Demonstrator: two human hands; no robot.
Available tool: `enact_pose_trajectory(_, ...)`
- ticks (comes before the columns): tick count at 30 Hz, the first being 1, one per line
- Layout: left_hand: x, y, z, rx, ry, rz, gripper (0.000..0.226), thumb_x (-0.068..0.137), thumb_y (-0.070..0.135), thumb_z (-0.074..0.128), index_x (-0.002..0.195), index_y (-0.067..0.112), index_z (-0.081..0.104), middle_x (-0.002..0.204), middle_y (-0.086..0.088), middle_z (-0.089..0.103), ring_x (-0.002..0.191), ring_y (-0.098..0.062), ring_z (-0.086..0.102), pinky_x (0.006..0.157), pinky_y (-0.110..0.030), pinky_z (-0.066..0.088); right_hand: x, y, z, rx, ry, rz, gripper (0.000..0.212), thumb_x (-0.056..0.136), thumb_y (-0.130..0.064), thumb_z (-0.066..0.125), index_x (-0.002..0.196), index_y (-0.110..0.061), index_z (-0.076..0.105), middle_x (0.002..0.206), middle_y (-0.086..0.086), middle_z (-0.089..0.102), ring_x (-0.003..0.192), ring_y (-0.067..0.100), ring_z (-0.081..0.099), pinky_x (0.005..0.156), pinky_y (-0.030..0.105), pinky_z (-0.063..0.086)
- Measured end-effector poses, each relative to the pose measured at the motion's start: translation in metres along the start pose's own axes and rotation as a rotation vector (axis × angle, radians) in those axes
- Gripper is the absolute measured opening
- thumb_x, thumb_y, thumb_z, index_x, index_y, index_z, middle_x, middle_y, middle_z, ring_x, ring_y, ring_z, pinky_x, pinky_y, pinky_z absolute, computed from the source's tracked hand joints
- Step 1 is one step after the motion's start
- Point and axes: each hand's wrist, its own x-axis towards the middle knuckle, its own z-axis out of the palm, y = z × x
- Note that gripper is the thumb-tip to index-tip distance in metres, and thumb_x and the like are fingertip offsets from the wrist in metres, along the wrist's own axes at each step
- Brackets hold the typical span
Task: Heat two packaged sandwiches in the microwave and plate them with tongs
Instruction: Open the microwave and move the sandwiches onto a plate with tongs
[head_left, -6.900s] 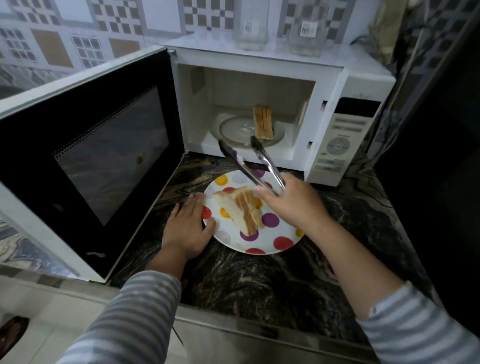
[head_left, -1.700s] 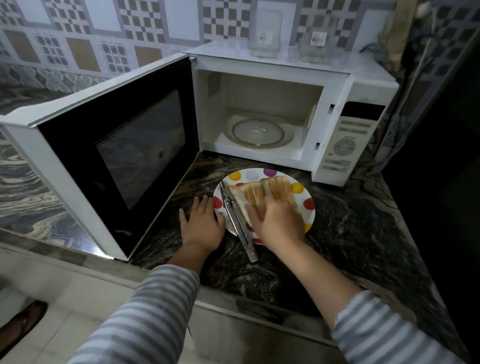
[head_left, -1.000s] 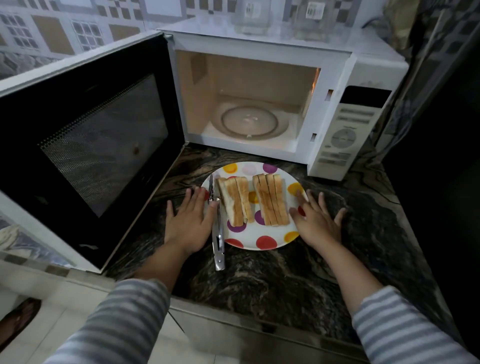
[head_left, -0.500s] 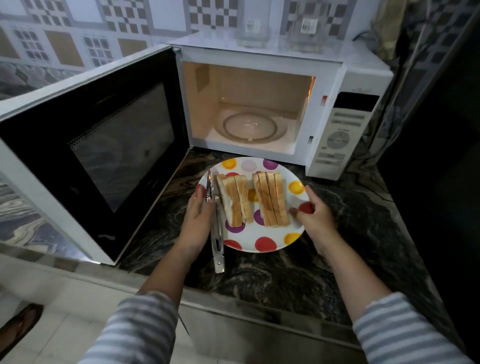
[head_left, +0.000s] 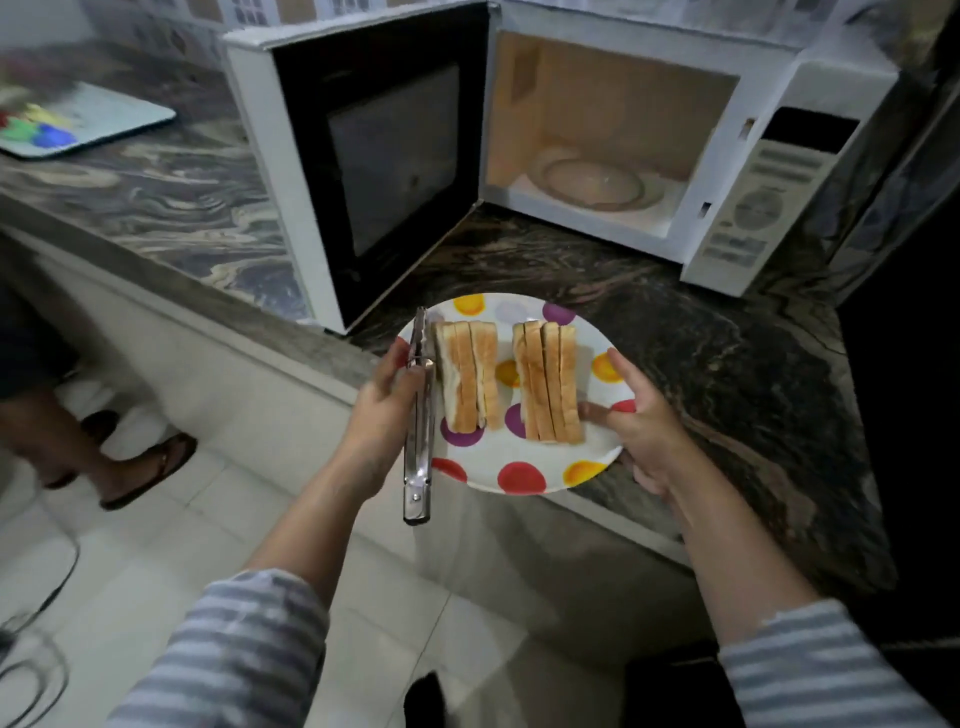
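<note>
Holding the plate (head_left: 519, 457) with both hands, I think the heating and plating are done. Both sandwiches (head_left: 470, 376) sit on the plate, side by side, with a small gap between them. The oven (head_left: 727, 156) has its door open and only the glass tray shows inside.

My left hand (head_left: 384, 410) is at the plate's left rim. Its grip is closed on the rim and it pins the tongs (head_left: 420, 415) there too. The tongs are squeezed shut, lie along the rim beside the left sandwich, and their back end sticks out past the plate toward me. My right hand (head_left: 644, 421) grips the right rim, thumb on top near the other sandwich (head_left: 550, 382), fingers curled under.

Part of the plate hangs over the bench (head_left: 727, 374) edge and the floor, so I guess I am lifting it to carry it off. Next I must keep it flat and both grips tight, or the tongs may slip off. I guess the oven door also needs shutting.
</note>
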Motion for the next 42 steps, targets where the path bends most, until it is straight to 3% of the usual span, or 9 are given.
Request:
enact_pose_trajectory(5,-0.078,-0.016,-0.037,0.025,0.124,-0.038,0.063,0.083,0.052,0.053,0.143,0.037,0.039,0.144,0.008,0.046,0.127,-0.012,0.048,0.108,-0.039,0.040,-0.048,0.028,0.022,0.064,-0.192,0.045,0.077,0.083,0.007,0.064,0.147,-0.026,0.034,0.126,0.005,0.061,0.113,0.026,0.061,0.095,0.052,0.050)
enact_pose_trajectory(10,-0.138,-0.028,-0.073,0.013,0.262,-0.043,0.047,0.098,0.027,0.047,0.144,0.028,0.039,0.140,0.011,0.049,0.124,-0.005,0.050,0.097,-0.017,0.042,-0.084,0.047,0.057,-0.024,-0.315,0.021,0.072,0.083,0.006,0.065,0.139,-0.032,0.040,0.112,-0.007,0.063,0.103,0.016,0.063,0.086,0.037,0.054)
enact_pose_trajectory(12,-0.155,-0.029,-0.088,0.015,0.308,-0.044,0.046,0.099,0.024,0.045,0.144,0.027,0.039,0.138,0.012,0.051,0.123,-0.005,0.050,0.100,-0.019,0.041,-0.091,0.054,0.072,-0.031,-0.351,0.053,0.075,0.083,0.006,0.066,0.141,-0.033,0.038,0.114,-0.004,0.063,0.104,0.019,0.063,0.084,0.038,0.053)
enact_pose_trajectory(16,-0.180,-0.023,-0.116,0.034,0.393,-0.030,0.037,0.100,0.019,0.042,0.128,0.044,0.041,0.109,0.030,0.055,0.099,0.015,0.055,0.082,-0.008,0.044,-0.100,0.060,0.107,-0.051,-0.436,0.084,0.081,0.082,0.003,0.068,0.145,-0.035,0.035,0.132,0.003,0.057,0.115,0.024,0.060,0.090,0.042,0.053)
enact_pose_trajectory(20,-0.185,-0.021,-0.150,0.021,0.434,-0.033,0.039,0.101,0.020,0.039,0.132,0.044,0.038,0.099,0.032,0.053,0.090,0.015,0.056,0.075,-0.008,0.045,-0.100,0.059,0.146,-0.049,-0.495,0.084,0.083,0.082,0.004,0.068,0.147,-0.032,0.032,0.133,0.002,0.056,0.115,0.025,0.059,0.093,0.046,0.052)
enact_pose_trajectory(22,-0.181,-0.020,-0.170,0.020,0.456,-0.036,0.038,0.102,0.021,0.038,0.132,0.043,0.038,0.102,0.031,0.053,0.088,0.016,0.057,0.074,-0.007,0.047,-0.097,0.058,0.169,-0.059,-0.511,0.088,0.084,0.081,0.003,0.070,0.147,-0.033,0.033,0.134,0.003,0.055,0.115,0.026,0.060,0.092,0.048,0.052)
enact_pose_trajectory(25,-0.167,-0.022,-0.208,0.026,0.468,-0.071,0.045,0.101,0.026,0.039,0.145,0.033,0.033,0.139,0.010,0.045,0.122,-0.010,0.051,0.102,-0.032,0.043,-0.091,0.058,0.206,-0.054,-0.521,0.079,0.084,0.081,0.003,0.070,0.146,-0.034,0.033,0.136,0.003,0.054,0.114,0.027,0.060,0.092,0.049,0.053)
enact_pose_trajectory(27,-0.151,-0.024,-0.237,0.038,0.458,-0.081,0.048,0.101,0.029,0.040,0.147,0.032,0.030,0.148,0.006,0.037,0.129,-0.015,0.045,0.106,-0.036,0.040,-0.085,0.057,0.232,-0.046,-0.508,0.063,0.083,0.081,0.004,0.069,0.147,-0.033,0.032,0.136,0.001,0.052,0.116,0.027,0.059,0.092,0.047,0.052)
enact_pose_trajectory(42,0.031,0.029,-0.386,0.046,0.167,0.003,0.047,0.099,0.030,0.043,0.146,0.034,0.033,0.140,0.011,0.047,0.123,-0.012,0.052,0.104,-0.037,0.043,-0.007,0.005,0.388,0.006,-0.286,-0.078,0.072,0.084,0.008,0.065,0.136,-0.037,0.043,0.117,0.002,0.065,0.102,0.026,0.068,0.081,0.044,0.058)
